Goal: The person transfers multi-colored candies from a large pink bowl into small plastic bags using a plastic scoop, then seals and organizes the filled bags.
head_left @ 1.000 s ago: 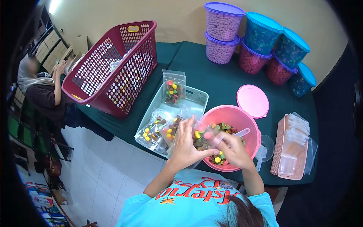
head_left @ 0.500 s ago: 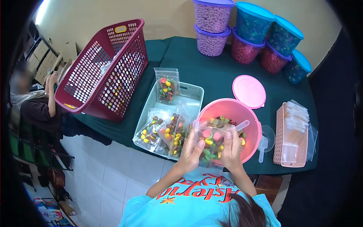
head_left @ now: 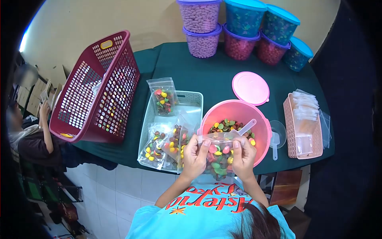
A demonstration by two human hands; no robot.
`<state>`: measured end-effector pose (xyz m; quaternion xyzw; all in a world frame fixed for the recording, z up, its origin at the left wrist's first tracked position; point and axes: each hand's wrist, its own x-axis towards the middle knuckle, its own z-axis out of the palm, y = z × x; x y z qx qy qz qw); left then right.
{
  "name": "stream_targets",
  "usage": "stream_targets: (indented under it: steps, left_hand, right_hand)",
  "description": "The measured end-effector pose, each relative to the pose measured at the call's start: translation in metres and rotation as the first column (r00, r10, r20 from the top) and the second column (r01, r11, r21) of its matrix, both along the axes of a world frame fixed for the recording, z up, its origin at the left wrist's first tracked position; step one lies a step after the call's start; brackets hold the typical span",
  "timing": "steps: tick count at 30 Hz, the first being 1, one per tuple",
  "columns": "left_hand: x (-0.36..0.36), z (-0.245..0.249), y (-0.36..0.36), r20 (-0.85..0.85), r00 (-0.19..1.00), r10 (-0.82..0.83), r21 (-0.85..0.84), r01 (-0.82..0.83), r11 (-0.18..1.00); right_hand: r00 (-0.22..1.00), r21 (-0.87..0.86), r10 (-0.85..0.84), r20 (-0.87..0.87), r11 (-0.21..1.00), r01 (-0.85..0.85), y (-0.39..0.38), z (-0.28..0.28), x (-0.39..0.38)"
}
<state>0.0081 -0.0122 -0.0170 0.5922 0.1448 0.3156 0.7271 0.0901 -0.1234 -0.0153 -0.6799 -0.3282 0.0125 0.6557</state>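
A clear zip bag of colourful chocolate candies (head_left: 217, 164) hangs upright at the near side of the pink bucket (head_left: 262, 119). My left hand (head_left: 195, 159) pinches its top edge at the left, thumb uppermost. On the right, my right hand (head_left: 244, 157) grips the same edge between thumb and fingers. Behind the bag, loose candies (head_left: 225, 125) lie in the bucket with a white scoop (head_left: 247, 126) leaning among them. To the left, a pale green tray (head_left: 197, 97) bears several filled bags (head_left: 153, 147); another filled bag (head_left: 163, 99) lies at its far left corner.
A maroon laundry basket (head_left: 115, 95) stands at the left. Several lidded candy tubs (head_left: 244, 20) are stacked at the back. Right of the bucket are a pink lid (head_left: 250, 87), a white spoon (head_left: 275, 149) and a pink basket (head_left: 304, 153) of bags. Another person (head_left: 34, 135) is at far left.
My hands have drawn slightly closer together along the bag's top edge, which now looks flatter and straighter. The camera view has shifted, moving the table things left.
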Motion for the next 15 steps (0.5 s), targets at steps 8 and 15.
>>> stream_targets:
  steps: [8, 15]
  left_hand:
    - [0.002, 0.007, -0.004, 0.035, 0.999, -0.014, 0.037, 0.013, 0.999]
    - [-0.002, 0.016, -0.009, -0.047, 0.986, -0.157, 0.037, 0.159, 0.987]
  right_hand:
    - [0.891, 0.214, 0.189, -0.414, 0.971, -0.107, -0.003, 0.014, -0.005]
    - [0.960, 0.075, 0.195, -0.199, 0.980, -0.183, -0.008, 0.010, -0.001]
